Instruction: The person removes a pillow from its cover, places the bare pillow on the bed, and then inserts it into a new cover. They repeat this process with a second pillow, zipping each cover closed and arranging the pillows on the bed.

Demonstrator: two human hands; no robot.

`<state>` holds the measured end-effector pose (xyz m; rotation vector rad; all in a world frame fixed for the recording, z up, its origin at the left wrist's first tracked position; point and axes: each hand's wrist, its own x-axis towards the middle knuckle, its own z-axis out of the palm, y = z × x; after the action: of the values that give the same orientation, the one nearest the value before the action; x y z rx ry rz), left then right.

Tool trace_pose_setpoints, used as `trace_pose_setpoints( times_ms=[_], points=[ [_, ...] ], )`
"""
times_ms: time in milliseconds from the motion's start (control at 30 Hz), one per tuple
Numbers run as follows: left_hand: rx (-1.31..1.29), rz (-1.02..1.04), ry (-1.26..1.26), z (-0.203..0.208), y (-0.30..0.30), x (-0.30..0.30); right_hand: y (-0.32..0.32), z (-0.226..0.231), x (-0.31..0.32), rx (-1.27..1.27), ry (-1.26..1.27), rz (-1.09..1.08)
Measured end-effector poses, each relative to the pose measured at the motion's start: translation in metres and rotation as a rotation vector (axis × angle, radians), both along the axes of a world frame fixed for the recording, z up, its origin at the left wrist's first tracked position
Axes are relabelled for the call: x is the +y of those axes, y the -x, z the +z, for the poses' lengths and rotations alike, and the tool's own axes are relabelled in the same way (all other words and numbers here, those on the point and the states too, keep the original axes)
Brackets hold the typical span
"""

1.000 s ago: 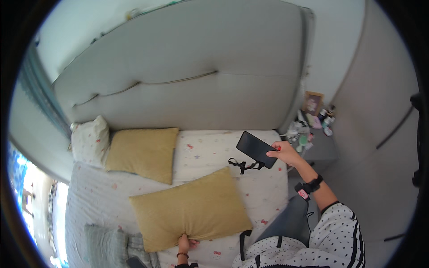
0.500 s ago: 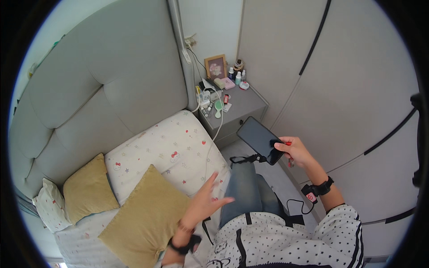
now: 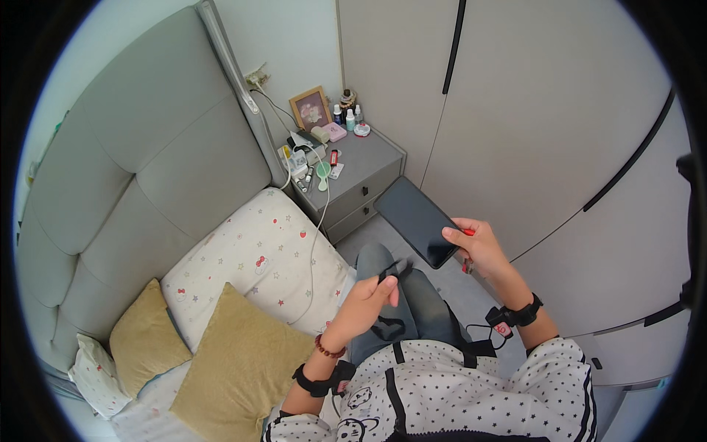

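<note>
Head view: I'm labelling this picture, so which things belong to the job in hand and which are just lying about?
In hand:
- phone, in the right hand
- black strap, blurred, in the left hand

Lying about:
- yellow pillows, on the bed
- picture frame, pink box and bottles, on the nightstand

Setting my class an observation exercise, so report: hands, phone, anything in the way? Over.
Right hand gripping black phone. Left hand holding black strap. White cable on bed, apart from both hands.
</note>
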<state>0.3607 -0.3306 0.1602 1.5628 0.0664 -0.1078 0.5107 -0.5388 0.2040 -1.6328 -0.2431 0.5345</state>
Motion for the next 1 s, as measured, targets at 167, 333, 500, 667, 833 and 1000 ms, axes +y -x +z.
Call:
trace_pose_setpoints(
  times_ms=[167, 333, 500, 667, 833, 1000],
  points=[
    [-0.02, 0.079, 0.266, 0.028, 0.02, 0.021, -0.01, 0.004, -0.002, -0.103, 0.011, -0.137],
    [-0.438, 0.5, 0.406, 0.04, 0.01, 0.005, -0.012, 0.01, -0.007, -0.069, 0.004, -0.052],
    [-0.896, 0.047, -0.72, 0.055, -0.021, -0.052, 0.011, 0.01, 0.004, -0.056, 0.024, 0.167],
    [-0.817, 0.189, -0.925, 0.036, -0.051, -0.055, 0.015, 0.011, -0.004, -0.115, 0.094, 0.267],
    [-0.665, 0.306, -1.011, 0.009, -0.055, -0.016, 0.016, 0.008, -0.021, 0.036, 0.084, 0.286],
    [-0.155, 0.599, -0.243, -0.015, -0.054, 0.045, 0.007, 0.008, -0.035, 0.097, 0.061, 0.18]
  ],
)
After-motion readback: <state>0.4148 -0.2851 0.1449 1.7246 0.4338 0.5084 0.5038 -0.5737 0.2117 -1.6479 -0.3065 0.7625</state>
